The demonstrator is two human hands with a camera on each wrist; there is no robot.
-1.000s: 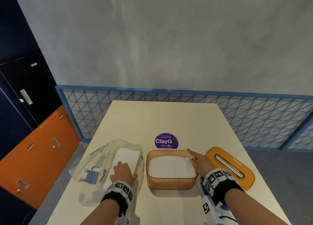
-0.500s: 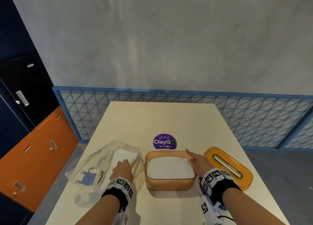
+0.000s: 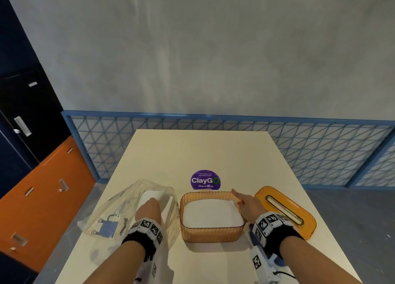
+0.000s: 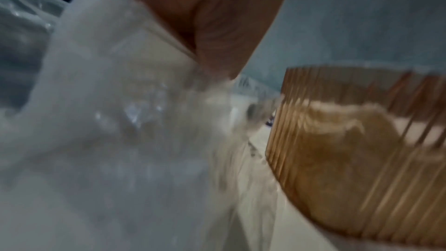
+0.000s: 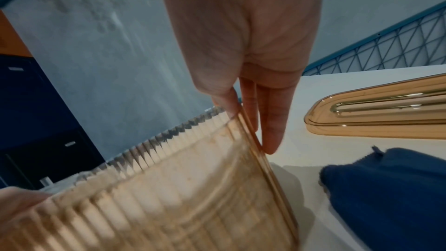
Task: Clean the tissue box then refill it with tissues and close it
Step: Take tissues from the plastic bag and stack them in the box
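The orange ribbed tissue box [image 3: 211,233] stands open on the table with a white tissue stack [image 3: 210,216] inside. Its orange slotted lid [image 3: 286,212] lies to the right, also seen in the right wrist view [image 5: 376,117]. My right hand [image 3: 245,202] rests with straight fingers [image 5: 270,121] against the box's right wall [image 5: 193,188]. To the left lies a clear plastic bag [image 3: 115,211] holding more white tissues [image 3: 154,195]. My left hand [image 3: 149,209] is inside the bag, curled over that stack [image 4: 101,64]. Its fingertips are hidden.
A purple round sticker [image 3: 205,180] is on the table [image 3: 192,151] behind the box. A dark blue cloth [image 5: 386,198] lies by my right wrist. Orange and dark cabinets [image 3: 42,198] stand beyond the left table edge. A blue mesh railing [image 3: 320,151] runs behind.
My left hand has slid forward, deeper into the bag over the tissues. My right hand has stayed at the box's right wall.
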